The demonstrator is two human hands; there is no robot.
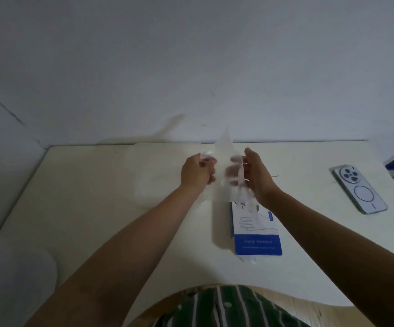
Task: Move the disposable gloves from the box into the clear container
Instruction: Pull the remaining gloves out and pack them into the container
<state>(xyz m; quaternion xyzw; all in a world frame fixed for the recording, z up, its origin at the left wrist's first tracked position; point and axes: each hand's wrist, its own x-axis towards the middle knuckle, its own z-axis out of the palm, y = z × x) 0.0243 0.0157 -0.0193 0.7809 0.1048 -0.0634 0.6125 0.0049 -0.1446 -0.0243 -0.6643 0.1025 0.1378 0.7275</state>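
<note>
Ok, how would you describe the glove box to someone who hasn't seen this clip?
Find the pale table under the wall. Near its front edge, just below the right hand holding a clear glove, lies a flat box. It alone is blue and white with a hand outline on it; the phone farther right is grey with round lenses.

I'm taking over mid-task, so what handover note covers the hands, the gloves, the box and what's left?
Left hand pinches the thin translucent plastic glove.
Right hand grips its other side, above the white table.
Blue-and-white cardboard glove box lies flat near the right wrist.
Clear container: too faint to place.
Done: one glove out.
Left: put it in, then the rest.
</note>
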